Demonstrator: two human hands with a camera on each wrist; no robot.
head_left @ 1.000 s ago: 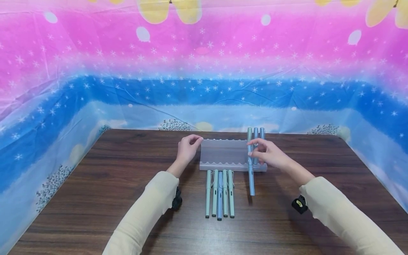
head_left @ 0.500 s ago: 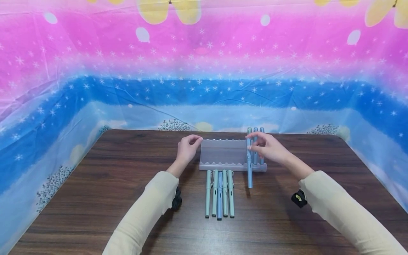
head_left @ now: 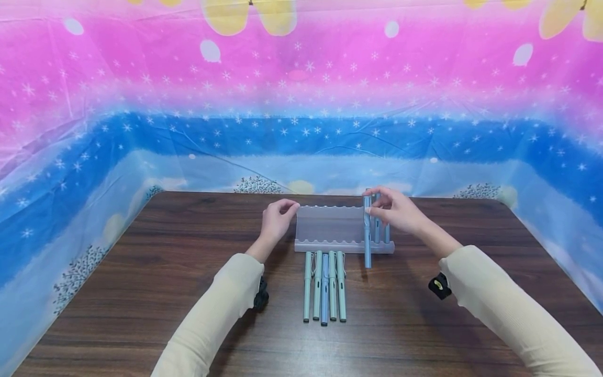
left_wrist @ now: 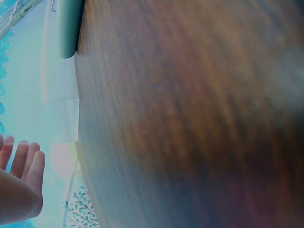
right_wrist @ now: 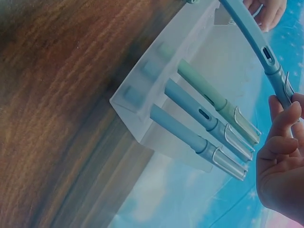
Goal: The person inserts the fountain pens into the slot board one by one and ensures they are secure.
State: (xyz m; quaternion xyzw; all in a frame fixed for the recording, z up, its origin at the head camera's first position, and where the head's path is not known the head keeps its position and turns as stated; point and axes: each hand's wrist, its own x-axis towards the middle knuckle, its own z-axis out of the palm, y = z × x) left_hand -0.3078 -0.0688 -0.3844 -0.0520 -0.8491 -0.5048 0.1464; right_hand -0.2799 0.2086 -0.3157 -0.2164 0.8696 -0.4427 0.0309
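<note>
In the head view my left hand (head_left: 278, 222) pinches the top left corner of a frosted clear pen rack (head_left: 330, 222) with notched ledges. My right hand (head_left: 398, 212) holds a light blue pen (head_left: 368, 246) by its clipped cap end, between thumb and fingers. That pen hangs in front of the rack's right part, its lower end reaching past the front ledge. The right wrist view shows a green pen (right_wrist: 204, 90) and two blue pens (right_wrist: 190, 105) leaning side by side in the rack. My right hand partly covers them in the head view.
On the brown wooden table (head_left: 198, 230), several green pens (head_left: 308, 288) and a blue pen (head_left: 324, 293) lie in a row just before the rack. A patterned pink and blue cloth (head_left: 301, 131) encloses the table's back and sides.
My right hand has moved up and slightly left with the blue pen, which now stands more upright. The left hand and the rack have stayed in place.
</note>
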